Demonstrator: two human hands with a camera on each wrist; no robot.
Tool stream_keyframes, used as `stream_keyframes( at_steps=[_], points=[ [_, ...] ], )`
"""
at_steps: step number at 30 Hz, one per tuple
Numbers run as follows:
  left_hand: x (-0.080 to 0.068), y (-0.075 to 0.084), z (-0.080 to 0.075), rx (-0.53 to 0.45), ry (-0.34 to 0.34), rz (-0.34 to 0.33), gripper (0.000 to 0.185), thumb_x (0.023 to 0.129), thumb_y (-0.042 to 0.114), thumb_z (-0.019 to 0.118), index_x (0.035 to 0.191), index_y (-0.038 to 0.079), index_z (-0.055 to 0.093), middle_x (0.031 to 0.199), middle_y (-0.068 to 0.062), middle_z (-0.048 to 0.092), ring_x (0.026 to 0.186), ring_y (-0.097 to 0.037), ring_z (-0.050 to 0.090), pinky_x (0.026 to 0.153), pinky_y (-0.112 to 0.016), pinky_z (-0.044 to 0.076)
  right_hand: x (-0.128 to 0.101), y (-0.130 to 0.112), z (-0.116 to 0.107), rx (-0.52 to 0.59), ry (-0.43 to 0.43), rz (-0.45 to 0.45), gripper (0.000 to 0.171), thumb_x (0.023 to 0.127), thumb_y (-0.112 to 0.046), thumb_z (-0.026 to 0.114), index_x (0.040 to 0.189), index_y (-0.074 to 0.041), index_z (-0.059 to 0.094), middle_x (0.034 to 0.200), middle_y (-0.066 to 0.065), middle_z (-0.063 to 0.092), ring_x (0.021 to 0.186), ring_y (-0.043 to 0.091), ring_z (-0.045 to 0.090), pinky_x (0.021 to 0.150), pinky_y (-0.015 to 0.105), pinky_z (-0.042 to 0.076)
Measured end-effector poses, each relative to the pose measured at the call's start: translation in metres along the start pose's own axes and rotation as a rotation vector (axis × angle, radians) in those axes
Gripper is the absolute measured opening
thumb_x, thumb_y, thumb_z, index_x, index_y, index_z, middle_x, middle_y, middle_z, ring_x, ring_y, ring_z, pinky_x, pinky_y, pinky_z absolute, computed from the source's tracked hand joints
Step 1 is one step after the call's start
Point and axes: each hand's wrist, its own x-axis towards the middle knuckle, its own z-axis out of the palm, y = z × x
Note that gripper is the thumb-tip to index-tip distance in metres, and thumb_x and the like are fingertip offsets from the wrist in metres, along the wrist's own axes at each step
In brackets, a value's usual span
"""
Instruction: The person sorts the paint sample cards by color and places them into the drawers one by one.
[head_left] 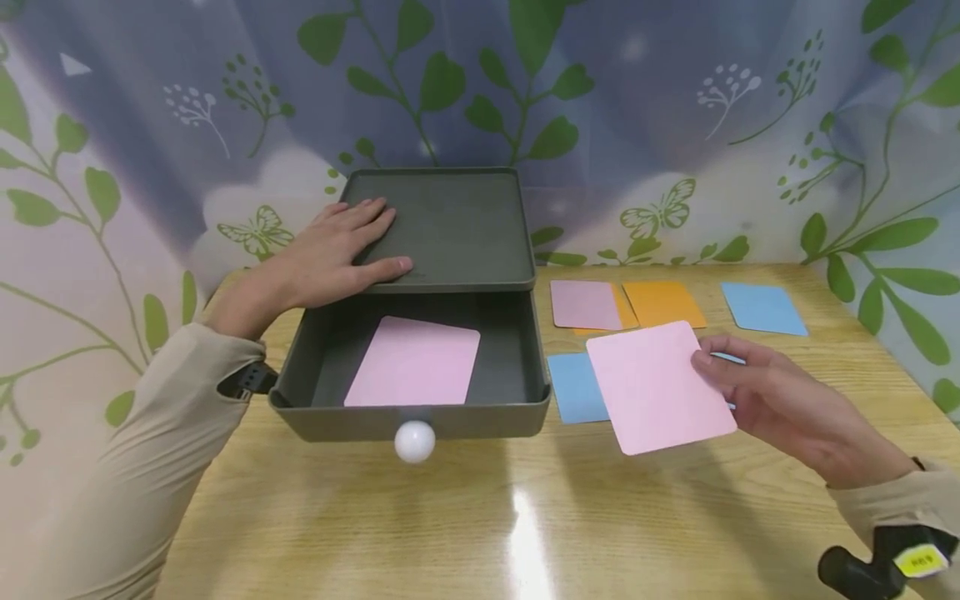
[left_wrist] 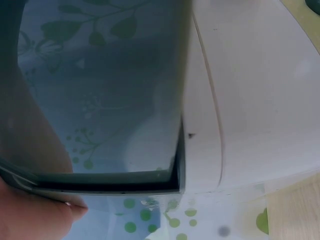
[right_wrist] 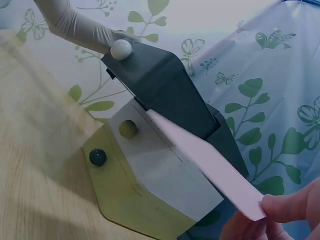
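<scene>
A pink card (head_left: pixel 656 387) is held by the right hand (head_left: pixel 780 400), pinched at its right edge between thumb and fingers, and it is kept above the wooden table (head_left: pixel 465 517), slightly tilted, with its free edge directed to the left, toward the open dark drawer (head_left: pixel 420 412). The card is nearly square, so a long axis is hard to be named; its somewhat longer side seems to run from the near right to the far left. The drawer lies to the left of the held card, close beside it, and the right hand is clearly the nearer one to the gap between them. Inside the drawer a second pink card (head_left: pixel 414 362) is already lying flat, slightly rotated, and a white knob (head_left: pixel 415 441) is seen on the drawer front. The left hand (head_left: pixel 337 250) is laid flat, fingers straight and spread a little, on the top of the drawer cabinet (head_left: pixel 457 225); nothing is gripped by it. Behind and beside the held card, other cards are spread on the table: a mauve one (head_left: pixel 585 303), an orange one (head_left: pixel 663 302), and blue ones (head_left: pixel 763 307).
</scene>
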Motion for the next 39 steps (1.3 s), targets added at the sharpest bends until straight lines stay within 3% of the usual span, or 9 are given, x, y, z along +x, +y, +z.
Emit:
stream_keyframes(
  at_steps=[7,15,21,25,30,36,39],
  points=[
    [0.001,0.001,-0.001,0.001,-0.004,0.002,0.081,0.099,0.054,0.040,0.153,-0.001,0.015,0.159,-0.021,0.009,0.147,-0.034,0.007,0.118,-0.048,0.002,-0.006,0.000,0.015,0.014,0.075,-0.057,0.016,0.102,-0.009,0.048,0.099,-0.014,0.063,0.090,-0.003,0.064,0.073,0.012,0.060,0.068,0.030,0.051],
    [0.001,0.001,-0.002,-0.008,-0.001,0.002,0.084,0.098,0.058,0.038,0.153,-0.001,0.014,0.159,-0.021,0.007,0.147,-0.033,0.006,0.118,-0.047,0.001,-0.003,-0.024,0.052,-0.075,0.005,-0.099,0.021,0.104,-0.017,0.045,0.109,-0.009,0.064,0.100,0.001,0.065,0.080,0.017,0.064,0.076,0.033,0.052],
    [0.001,0.002,-0.003,-0.005,-0.006,0.002,0.084,0.098,0.057,0.039,0.153,0.000,0.013,0.160,-0.020,0.007,0.147,-0.034,0.005,0.118,-0.047,0.001,0.009,-0.036,0.085,-0.024,-0.018,-0.093,0.020,0.103,-0.020,0.049,0.105,-0.010,0.067,0.097,-0.001,0.062,0.079,0.015,0.061,0.072,0.029,0.052],
    [0.001,0.003,-0.002,-0.006,-0.010,0.007,0.083,0.098,0.057,0.039,0.153,0.000,0.013,0.160,-0.020,0.007,0.147,-0.034,0.005,0.118,-0.048,0.001,0.015,-0.040,0.104,0.070,-0.098,-0.112,0.020,0.102,-0.018,0.050,0.102,-0.009,0.067,0.098,0.002,0.063,0.086,0.018,0.064,0.072,0.030,0.057],
    [0.000,0.004,-0.002,-0.009,-0.009,0.005,0.083,0.098,0.056,0.039,0.153,0.000,0.013,0.160,-0.020,0.008,0.147,-0.034,0.005,0.118,-0.048,0.001,0.015,-0.039,0.115,0.121,-0.218,-0.183,0.021,0.104,-0.012,0.044,0.105,-0.005,0.064,0.110,0.011,0.064,0.112,0.030,0.062,0.096,0.039,0.048],
    [0.001,0.003,-0.001,-0.012,0.007,0.008,0.084,0.098,0.057,0.039,0.153,0.000,0.014,0.159,-0.020,0.009,0.147,-0.034,0.006,0.118,-0.047,0.001,0.015,-0.034,0.111,0.193,-0.375,-0.284,0.030,0.104,0.003,0.033,0.111,0.003,0.062,0.121,0.017,0.058,0.124,0.035,0.053,0.107,0.044,0.035],
    [0.000,0.003,0.000,-0.012,0.007,0.007,0.083,0.098,0.057,0.039,0.153,0.000,0.015,0.159,-0.020,0.009,0.147,-0.034,0.006,0.118,-0.047,0.001,0.015,-0.032,0.105,0.161,-0.405,-0.318,0.030,0.103,0.004,0.030,0.113,0.004,0.058,0.124,0.018,0.057,0.127,0.037,0.050,0.109,0.044,0.034]
  ],
)
